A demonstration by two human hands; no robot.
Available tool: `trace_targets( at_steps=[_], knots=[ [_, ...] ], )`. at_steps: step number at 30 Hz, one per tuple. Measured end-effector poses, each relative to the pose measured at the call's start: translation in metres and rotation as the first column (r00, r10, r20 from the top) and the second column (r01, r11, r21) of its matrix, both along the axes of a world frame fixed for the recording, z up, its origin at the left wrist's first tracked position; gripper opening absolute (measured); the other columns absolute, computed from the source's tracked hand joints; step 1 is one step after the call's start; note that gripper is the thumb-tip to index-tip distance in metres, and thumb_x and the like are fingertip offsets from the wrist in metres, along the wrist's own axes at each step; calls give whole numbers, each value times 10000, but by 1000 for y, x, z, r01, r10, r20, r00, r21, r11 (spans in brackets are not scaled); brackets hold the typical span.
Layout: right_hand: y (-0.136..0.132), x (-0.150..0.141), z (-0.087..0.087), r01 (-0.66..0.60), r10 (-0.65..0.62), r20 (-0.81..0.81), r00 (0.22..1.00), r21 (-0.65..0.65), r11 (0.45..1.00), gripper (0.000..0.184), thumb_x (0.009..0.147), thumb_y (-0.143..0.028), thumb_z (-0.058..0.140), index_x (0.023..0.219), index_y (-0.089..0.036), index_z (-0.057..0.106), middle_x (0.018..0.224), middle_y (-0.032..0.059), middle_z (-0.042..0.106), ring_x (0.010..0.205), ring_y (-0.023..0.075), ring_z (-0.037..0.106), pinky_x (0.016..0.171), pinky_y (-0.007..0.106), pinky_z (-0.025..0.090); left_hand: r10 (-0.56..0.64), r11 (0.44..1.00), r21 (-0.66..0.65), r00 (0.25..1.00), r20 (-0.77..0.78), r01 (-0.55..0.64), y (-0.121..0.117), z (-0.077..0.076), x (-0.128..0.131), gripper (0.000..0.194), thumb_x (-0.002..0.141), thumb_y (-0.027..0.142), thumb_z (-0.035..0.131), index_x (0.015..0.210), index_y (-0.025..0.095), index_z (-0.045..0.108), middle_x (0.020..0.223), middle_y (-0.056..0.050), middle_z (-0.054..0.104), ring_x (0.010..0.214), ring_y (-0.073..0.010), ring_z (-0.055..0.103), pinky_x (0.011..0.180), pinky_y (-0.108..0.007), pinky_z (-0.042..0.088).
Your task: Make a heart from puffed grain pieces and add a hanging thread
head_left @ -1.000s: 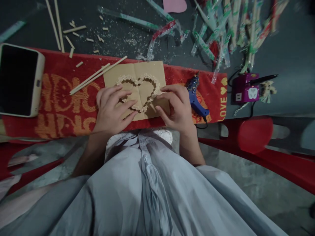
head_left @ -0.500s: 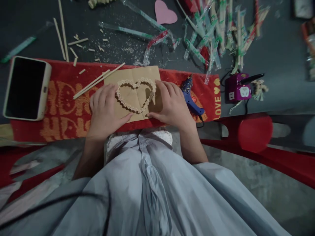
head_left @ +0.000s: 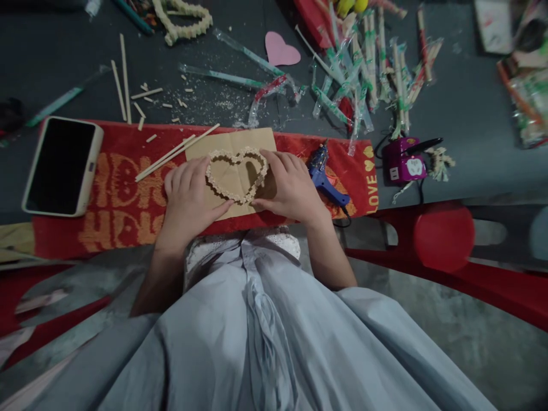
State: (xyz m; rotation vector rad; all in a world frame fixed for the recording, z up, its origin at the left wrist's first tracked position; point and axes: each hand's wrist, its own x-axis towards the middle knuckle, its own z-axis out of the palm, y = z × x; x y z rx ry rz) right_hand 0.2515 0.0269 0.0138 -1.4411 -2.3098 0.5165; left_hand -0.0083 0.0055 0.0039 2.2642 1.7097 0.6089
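Note:
A heart-shaped frame [head_left: 219, 187], built of short pale stick pieces, is over a creased sheet of brown paper [head_left: 257, 138]. My left hand [head_left: 188, 191] curves round its left side, thumb near the bottom point. On the opposite side, my right hand [head_left: 293, 185] has its index fingertip at the upper right lobe and its thumb by the lower tip. Both hands grip the frame between them. Whether it rests flat on the paper or is slightly raised, I cannot tell. Two thin wooden sticks [head_left: 175, 153] lie beside my left hand, and a blue glue gun [head_left: 327, 180] beside my right.
A red towel [head_left: 124, 228] covers the table's front edge, with a phone [head_left: 62, 165] at its left. Behind are stick bits, a pink heart [head_left: 281, 49], wrapped chopsticks [head_left: 368, 63] and another pale stick shape [head_left: 184, 25]. A purple box [head_left: 405, 161] stands right, near a red chair [head_left: 445, 237].
The camera view has shifted, so the table sits lower and more of its far side shows. My right hand has come slightly closer to my left around the heart-shaped frame.

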Motion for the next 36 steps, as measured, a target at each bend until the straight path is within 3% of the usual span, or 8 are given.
trace_targets(
  at_steps=[4, 15, 27, 36],
  knots=[
    [1, 1, -3, -1, 2, -10, 1000, 18, 1000, 993, 819, -720, 798, 1593, -203, 450, 1538, 232, 583, 1414, 445, 536, 1201, 641, 433, 16, 1000, -6, 1000, 1, -16, 0, 2, 1, 815, 866, 546, 747, 1588, 354, 422, 1587, -105, 581, 1502, -375, 524, 1280, -603, 386],
    [3, 3, -2, -27, 28, -61, 998, 8, 1000, 899, 885, -622, 753, 1602, -187, 429, 1550, 227, 574, 1435, 430, 527, 1212, 644, 437, 46, 998, -54, 997, 67, -43, -1, 5, 0, 819, 851, 578, 743, 1576, 314, 468, 1612, -88, 569, 1522, -407, 497, 1308, -644, 320],
    [6, 8, -3, -86, 86, -195, 977, 8, 996, 794, 997, -676, 559, 1603, -180, 427, 1611, 222, 547, 1501, 374, 508, 1257, 585, 437, 27, 1000, 1, 999, 26, -27, -1, 5, -1, 820, 879, 545, 733, 1599, 312, 417, 1640, -111, 548, 1521, -357, 515, 1315, -607, 332],
    [13, 7, -3, -90, 89, -260, 961, 6, 996, 794, 1002, -720, 542, 1596, -201, 449, 1614, 211, 549, 1495, 350, 526, 1262, 576, 447, -20, 999, 42, 1000, -5, 21, 2, 6, -2, 873, 918, 537, 739, 1608, 141, 379, 1655, -233, 506, 1544, -368, 482, 1298, -567, 307]
  ],
)
